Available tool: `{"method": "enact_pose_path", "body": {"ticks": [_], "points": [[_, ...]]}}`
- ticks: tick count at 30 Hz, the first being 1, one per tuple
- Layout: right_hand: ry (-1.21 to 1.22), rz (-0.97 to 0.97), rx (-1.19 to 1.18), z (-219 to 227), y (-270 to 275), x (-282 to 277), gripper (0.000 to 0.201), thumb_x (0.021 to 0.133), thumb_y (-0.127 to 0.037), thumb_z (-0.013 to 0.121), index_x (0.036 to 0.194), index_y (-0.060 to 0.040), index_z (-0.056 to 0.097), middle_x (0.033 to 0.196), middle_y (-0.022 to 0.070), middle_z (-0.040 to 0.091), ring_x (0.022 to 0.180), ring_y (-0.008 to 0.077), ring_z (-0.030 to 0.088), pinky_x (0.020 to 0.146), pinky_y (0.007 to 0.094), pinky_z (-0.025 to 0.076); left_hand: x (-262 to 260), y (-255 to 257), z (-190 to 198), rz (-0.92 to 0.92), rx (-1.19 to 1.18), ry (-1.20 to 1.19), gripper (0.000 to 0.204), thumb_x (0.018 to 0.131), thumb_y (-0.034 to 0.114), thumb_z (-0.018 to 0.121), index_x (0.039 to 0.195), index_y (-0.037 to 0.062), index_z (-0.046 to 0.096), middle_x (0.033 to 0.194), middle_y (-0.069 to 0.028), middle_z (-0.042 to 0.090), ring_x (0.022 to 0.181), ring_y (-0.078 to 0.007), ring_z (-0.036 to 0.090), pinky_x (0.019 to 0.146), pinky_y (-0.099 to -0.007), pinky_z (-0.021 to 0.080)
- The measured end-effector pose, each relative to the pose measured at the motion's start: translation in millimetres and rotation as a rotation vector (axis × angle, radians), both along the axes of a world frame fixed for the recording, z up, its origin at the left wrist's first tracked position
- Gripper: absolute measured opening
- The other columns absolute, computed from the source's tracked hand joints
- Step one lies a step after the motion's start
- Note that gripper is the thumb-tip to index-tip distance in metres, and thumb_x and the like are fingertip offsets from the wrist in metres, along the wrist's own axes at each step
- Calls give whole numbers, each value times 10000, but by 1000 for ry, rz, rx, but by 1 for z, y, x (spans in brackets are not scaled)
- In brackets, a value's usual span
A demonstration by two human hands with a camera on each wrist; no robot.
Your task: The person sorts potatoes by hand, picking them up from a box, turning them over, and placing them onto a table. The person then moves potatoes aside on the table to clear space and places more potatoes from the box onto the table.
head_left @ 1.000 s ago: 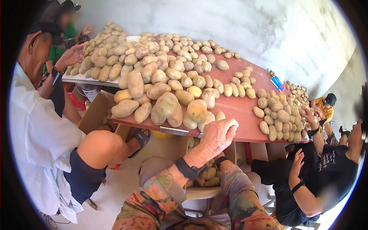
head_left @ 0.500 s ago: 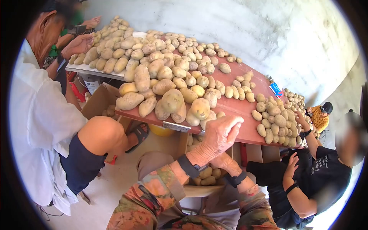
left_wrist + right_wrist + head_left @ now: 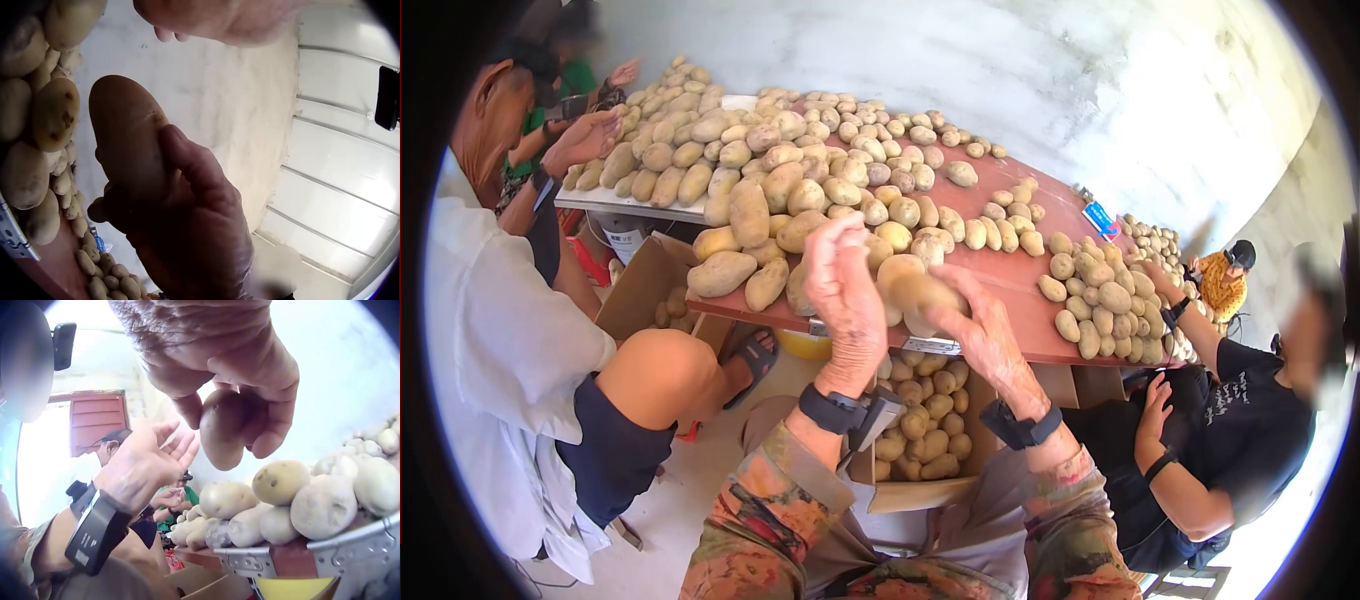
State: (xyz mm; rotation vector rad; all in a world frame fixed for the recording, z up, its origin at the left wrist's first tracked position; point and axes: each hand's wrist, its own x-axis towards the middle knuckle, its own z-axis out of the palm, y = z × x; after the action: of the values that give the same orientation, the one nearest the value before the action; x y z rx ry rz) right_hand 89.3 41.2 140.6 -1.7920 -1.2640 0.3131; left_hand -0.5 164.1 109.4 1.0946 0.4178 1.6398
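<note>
My right hand (image 3: 990, 340) is raised at the table's front edge, gripping a pale oval potato (image 3: 223, 434) between thumb and fingers. In the left wrist view this potato (image 3: 128, 134) shows its broad side. My left hand (image 3: 847, 298) is held up to the left of it, fingers loosely extended, with nothing in them. Part of the left hand (image 3: 225, 19) crosses the top of the left wrist view. Large potatoes (image 3: 748, 214) lie heaped just beyond both hands on the red-brown table (image 3: 1000, 285).
An open box (image 3: 920, 495) with potatoes stands below the table edge before my knees. Another cardboard box (image 3: 635, 300) is to its left. People sit on both sides. Smaller potatoes (image 3: 1100, 300) are piled at the right, near a blue packet (image 3: 1100, 220).
My left hand has moved left and its fingers have straightened. My right hand has risen from low near the box, where the left hand partly hid it, and now shows holding a potato.
</note>
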Motion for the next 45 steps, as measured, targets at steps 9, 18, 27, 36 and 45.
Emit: {"method": "enact_pose_path", "body": {"ticks": [9,18,27,36,45], "points": [[-491,-150,134,10,67,-5,365,783,-231,652,1081,-40,564,912,202,627,862,387,607,737,445,494,-9,21,-7,-115,-415,-150,276,937,228,507,1122,38,582,1069,-59,589,983,-167,555,832,-301,464],[-802,-210,170,-36,107,-7,248,701,-177,683,854,-48,537,809,133,573,827,325,587,676,450,479,-8,23,-11,-140,-507,-156,262,906,228,547,1068,27,594,1022,-66,596,969,-175,555,855,-304,446],[-797,-154,157,-42,94,-11,345,670,-147,694,938,-57,498,897,140,559,855,347,564,758,447,446,-4,23,-15,-153,-370,-66,301,940,255,493,1069,8,607,1020,-50,603,958,-157,546,899,-297,414],[-646,-92,24,-50,90,1,514,635,-201,761,1060,-71,504,987,134,584,949,322,570,815,431,440,-4,24,-13,-184,-294,88,339,930,276,512,1113,1,591,1099,-78,591,1047,-193,536,975,-316,378],[-902,-43,164,-72,90,9,482,655,-276,759,1015,-45,538,970,134,581,942,293,574,880,419,385,-3,24,-15,-185,-279,82,288,917,220,532,1068,-9,619,971,-43,592,935,-136,523,863,-279,410]]}}
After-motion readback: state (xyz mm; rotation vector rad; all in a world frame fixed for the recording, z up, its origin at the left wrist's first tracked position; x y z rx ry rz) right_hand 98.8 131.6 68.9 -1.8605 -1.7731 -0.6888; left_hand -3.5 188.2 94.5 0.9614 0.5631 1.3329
